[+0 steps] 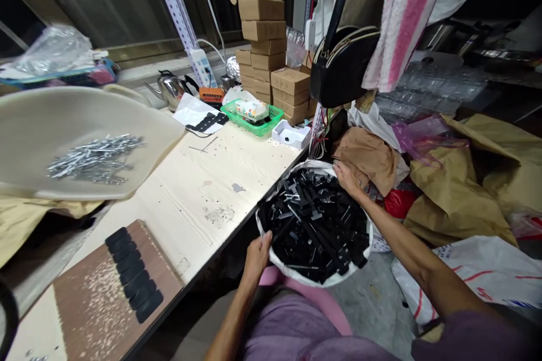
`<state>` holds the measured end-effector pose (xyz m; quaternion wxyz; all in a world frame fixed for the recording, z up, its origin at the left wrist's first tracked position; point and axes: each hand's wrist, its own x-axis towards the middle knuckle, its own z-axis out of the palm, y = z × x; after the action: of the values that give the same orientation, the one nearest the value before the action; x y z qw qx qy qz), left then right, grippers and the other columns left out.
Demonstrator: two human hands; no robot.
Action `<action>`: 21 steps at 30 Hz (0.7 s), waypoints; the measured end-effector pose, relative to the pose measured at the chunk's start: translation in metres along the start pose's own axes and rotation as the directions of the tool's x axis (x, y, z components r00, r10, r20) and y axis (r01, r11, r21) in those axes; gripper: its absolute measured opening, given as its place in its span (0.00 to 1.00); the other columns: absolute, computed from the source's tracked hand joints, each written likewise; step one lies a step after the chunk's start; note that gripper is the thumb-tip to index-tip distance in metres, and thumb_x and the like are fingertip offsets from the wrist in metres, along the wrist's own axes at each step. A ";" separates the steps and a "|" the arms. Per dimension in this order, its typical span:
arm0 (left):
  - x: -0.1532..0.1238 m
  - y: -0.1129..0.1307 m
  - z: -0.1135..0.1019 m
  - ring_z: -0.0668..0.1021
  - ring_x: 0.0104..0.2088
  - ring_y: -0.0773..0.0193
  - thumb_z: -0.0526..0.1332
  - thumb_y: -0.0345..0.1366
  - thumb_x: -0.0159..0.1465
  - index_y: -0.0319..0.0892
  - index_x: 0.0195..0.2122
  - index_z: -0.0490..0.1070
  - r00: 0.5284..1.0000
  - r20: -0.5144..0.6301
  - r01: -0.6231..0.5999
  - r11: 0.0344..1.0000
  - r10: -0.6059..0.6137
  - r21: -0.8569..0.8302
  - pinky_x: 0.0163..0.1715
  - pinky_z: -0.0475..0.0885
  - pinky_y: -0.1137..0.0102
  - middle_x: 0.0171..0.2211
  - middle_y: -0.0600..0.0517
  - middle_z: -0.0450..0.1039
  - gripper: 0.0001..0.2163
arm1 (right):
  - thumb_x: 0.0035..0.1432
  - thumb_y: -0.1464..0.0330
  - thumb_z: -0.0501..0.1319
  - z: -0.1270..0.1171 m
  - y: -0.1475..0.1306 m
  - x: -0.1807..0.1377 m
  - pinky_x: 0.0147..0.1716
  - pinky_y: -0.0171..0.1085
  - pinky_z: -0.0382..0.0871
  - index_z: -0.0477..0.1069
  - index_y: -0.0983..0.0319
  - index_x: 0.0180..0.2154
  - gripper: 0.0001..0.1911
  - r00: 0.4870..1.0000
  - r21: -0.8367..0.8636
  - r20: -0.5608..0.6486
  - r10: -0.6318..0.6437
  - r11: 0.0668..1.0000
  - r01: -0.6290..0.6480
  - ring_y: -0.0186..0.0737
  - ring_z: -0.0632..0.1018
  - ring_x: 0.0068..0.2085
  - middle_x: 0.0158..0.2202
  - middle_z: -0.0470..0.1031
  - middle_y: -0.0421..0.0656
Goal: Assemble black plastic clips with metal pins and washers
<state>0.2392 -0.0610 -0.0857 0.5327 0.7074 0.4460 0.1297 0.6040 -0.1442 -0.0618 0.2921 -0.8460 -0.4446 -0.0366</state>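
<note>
A white sack (pixel 381 243) full of black plastic parts (pixel 315 223) sits beside the table's right edge. My left hand (pixel 256 258) grips the sack's near rim, fingers curled over it. My right hand (pixel 346 177) holds the far rim, fingers closed on the edge. On the table a brown board (pixel 95 307) carries a row of black pieces (pixel 134 282).
A beige tray (pixel 38 124) with metal pins (pixel 95 159) lies at the left. Stacked cardboard boxes (pixel 265 45), a green basket (pixel 254 118), a kettle (pixel 171 90) and a power strip stand at the back. Brown paper bags (pixel 466 192) and a black handbag (pixel 342 67) crowd the right.
</note>
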 end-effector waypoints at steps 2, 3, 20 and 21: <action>-0.002 0.005 0.007 0.61 0.22 0.67 0.49 0.57 0.56 0.42 0.16 0.55 0.997 -0.066 -0.031 1.000 0.031 0.004 0.21 0.55 0.73 0.17 0.55 0.55 0.23 | 0.61 0.59 0.43 0.001 0.005 0.005 0.30 0.35 0.57 0.59 0.58 0.29 0.15 0.999 0.018 -0.034 0.019 1.000 -0.018 0.40 0.68 0.30 0.26 0.67 0.43; -0.003 0.008 0.010 0.60 0.22 0.68 0.49 0.56 0.57 0.43 0.17 0.55 0.995 -0.097 -0.025 1.000 0.023 -0.014 0.21 0.54 0.73 0.17 0.55 0.54 0.23 | 0.61 0.59 0.42 0.002 0.008 0.008 0.30 0.35 0.57 0.58 0.58 0.28 0.15 0.999 0.027 -0.043 0.022 0.999 -0.021 0.40 0.68 0.30 0.26 0.67 0.43; -0.008 0.009 0.009 0.61 0.23 0.66 0.47 0.54 0.59 0.42 0.19 0.57 0.987 -0.159 -0.029 0.999 0.036 0.045 0.23 0.56 0.72 0.18 0.55 0.56 0.21 | 0.62 0.58 0.42 0.010 0.009 0.003 0.31 0.35 0.58 0.59 0.59 0.31 0.16 0.992 0.128 -0.103 0.074 0.990 -0.061 0.38 0.67 0.30 0.27 0.66 0.42; -0.009 0.010 0.008 0.62 0.23 0.66 0.48 0.54 0.59 0.42 0.20 0.58 0.988 -0.151 -0.013 1.000 0.016 0.026 0.23 0.57 0.72 0.18 0.55 0.57 0.21 | 0.61 0.57 0.43 0.010 0.009 0.003 0.31 0.34 0.58 0.60 0.59 0.31 0.16 0.992 0.134 -0.103 0.078 0.989 -0.064 0.38 0.67 0.30 0.27 0.66 0.41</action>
<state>0.2441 -0.0734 -0.0773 0.4874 0.7055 0.4816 0.1812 0.6108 -0.1407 -0.0734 0.3714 -0.8372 -0.3992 -0.0427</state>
